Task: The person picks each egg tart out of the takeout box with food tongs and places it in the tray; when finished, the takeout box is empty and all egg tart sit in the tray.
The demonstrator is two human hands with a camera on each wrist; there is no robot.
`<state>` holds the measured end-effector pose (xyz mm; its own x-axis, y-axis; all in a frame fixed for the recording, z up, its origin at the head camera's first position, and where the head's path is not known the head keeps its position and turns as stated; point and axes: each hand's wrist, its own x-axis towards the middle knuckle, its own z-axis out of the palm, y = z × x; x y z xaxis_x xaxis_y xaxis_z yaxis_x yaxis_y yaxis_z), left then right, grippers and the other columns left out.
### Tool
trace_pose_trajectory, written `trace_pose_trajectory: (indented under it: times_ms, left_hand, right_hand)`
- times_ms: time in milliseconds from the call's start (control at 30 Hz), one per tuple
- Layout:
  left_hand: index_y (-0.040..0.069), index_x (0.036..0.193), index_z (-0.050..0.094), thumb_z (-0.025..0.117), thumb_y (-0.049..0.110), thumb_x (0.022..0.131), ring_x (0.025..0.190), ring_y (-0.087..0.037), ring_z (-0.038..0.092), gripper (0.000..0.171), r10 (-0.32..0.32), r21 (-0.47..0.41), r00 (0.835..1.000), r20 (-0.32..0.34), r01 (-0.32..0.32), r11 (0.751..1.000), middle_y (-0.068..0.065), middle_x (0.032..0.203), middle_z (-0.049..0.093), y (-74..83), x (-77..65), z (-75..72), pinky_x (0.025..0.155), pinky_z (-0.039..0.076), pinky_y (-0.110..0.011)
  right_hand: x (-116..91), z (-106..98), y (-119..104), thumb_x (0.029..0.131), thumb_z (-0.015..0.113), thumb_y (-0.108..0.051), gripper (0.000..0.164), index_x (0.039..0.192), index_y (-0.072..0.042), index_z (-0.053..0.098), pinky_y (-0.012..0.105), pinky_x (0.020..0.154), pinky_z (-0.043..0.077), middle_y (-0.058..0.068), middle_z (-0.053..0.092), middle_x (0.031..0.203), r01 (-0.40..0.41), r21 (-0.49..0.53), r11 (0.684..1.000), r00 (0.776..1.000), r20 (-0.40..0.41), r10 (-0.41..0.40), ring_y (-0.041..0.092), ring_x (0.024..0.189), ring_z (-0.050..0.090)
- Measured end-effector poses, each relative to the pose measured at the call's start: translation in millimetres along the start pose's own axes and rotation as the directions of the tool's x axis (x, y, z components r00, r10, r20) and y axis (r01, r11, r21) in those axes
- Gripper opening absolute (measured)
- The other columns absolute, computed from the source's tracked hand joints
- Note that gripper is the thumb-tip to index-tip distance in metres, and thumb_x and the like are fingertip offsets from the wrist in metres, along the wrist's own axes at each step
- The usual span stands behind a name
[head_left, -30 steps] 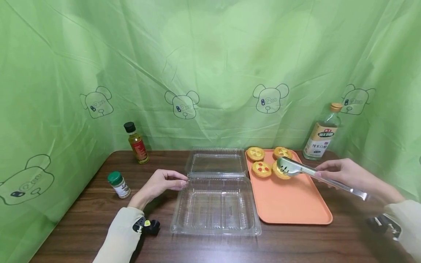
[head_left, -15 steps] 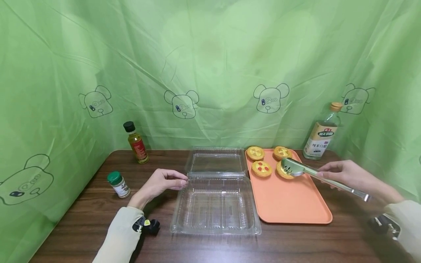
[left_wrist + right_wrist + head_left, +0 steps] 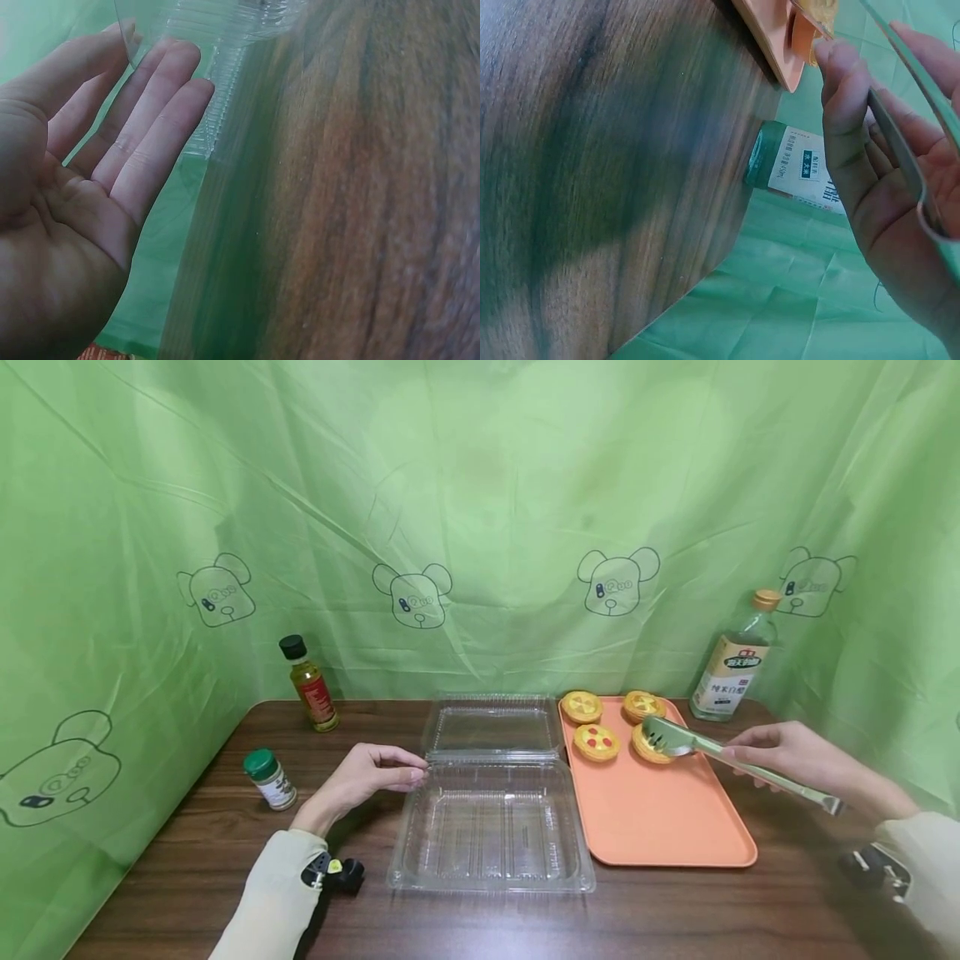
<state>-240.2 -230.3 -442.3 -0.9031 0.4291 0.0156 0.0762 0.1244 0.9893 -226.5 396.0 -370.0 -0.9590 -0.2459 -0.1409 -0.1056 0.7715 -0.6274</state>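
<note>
At the left rear corner of an open clear plastic clamshell box [image 3: 491, 885], my left hand [image 3: 371, 770] pinches the rim between thumb and index finger. Its other fingers extend loosely in the left wrist view. My right hand [image 3: 787, 755] holds metal tongs [image 3: 678, 742] by their arms, over an orange tray [image 3: 663, 831]. The slotted head of the tongs lies over an egg tart [image 3: 648, 751], covering its right part. Beside it sits a tart with red dots [image 3: 597, 743]. Two more, a left rear tart [image 3: 582, 707] and a right rear tart [image 3: 640, 705], sit behind.
A large vinegar bottle [image 3: 731, 672] stands behind the tray on the right. On the left are an oil bottle [image 3: 312, 689] and a green-capped spice jar [image 3: 270, 779]. The box's lid [image 3: 495, 727] lies folded back, and a green curtain [image 3: 480, 527] encloses the table.
The tongs have shifted slightly right, and the tart under them has slid a little to the right with them. The left hand stays at the box's corner.
</note>
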Motion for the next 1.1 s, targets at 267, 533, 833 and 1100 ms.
trace_pose_trajectory:
  times_ms: [267,533,833,1100]
  left_hand:
    - [-0.001,0.109,0.071,0.076,0.015,0.085,0.095,-0.033,0.068,0.03,-0.007,-0.013,1.0,0.008,0.008,1.0,-0.019,0.104,0.07,-2.3,-1.5,-0.2,0.083,0.057,-0.044]
    - [-0.002,0.109,0.07,0.075,0.015,0.085,0.095,-0.033,0.068,0.03,0.004,-0.016,1.0,0.017,-0.004,1.0,-0.019,0.105,0.07,-3.6,-1.0,0.0,0.083,0.057,-0.044]
    - [-0.002,0.109,0.071,0.076,0.015,0.085,0.095,-0.033,0.068,0.03,0.004,-0.009,1.0,0.013,-0.004,1.0,-0.019,0.105,0.07,-3.7,-0.2,-0.1,0.083,0.057,-0.044]
    - [-0.001,0.109,0.071,0.076,0.016,0.085,0.095,-0.033,0.068,0.03,0.0,-0.003,1.0,0.008,0.0,1.0,-0.018,0.106,0.07,-0.4,-0.3,0.2,0.083,0.057,-0.044]
  right_hand:
    - [1,3,-4,0.096,0.058,-0.046,0.048,0.114,-0.001,0.066,0.036,0.046,0.054,0.013,0.067,0.077,-0.041,-0.018,0.999,0.999,0.001,0.041,0.027,0.061,0.063]
    - [-2,3,-1,0.095,0.058,-0.047,0.048,0.114,-0.003,0.066,0.036,0.046,0.054,0.011,0.064,0.072,-0.051,-0.047,0.998,0.998,-0.029,0.05,0.025,0.061,0.063]
    - [-10,0,-5,0.095,0.059,-0.046,0.045,0.113,-0.006,0.067,0.032,0.05,0.053,0.005,0.067,0.077,-0.007,-0.116,0.993,0.994,-0.109,-0.006,0.021,0.06,0.064]
    - [-19,-5,-12,0.092,0.065,-0.044,0.033,0.105,-0.015,0.072,0.038,0.066,0.051,0.005,0.072,0.091,0.042,-0.297,0.954,0.949,-0.285,-0.131,0.027,0.083,0.065]
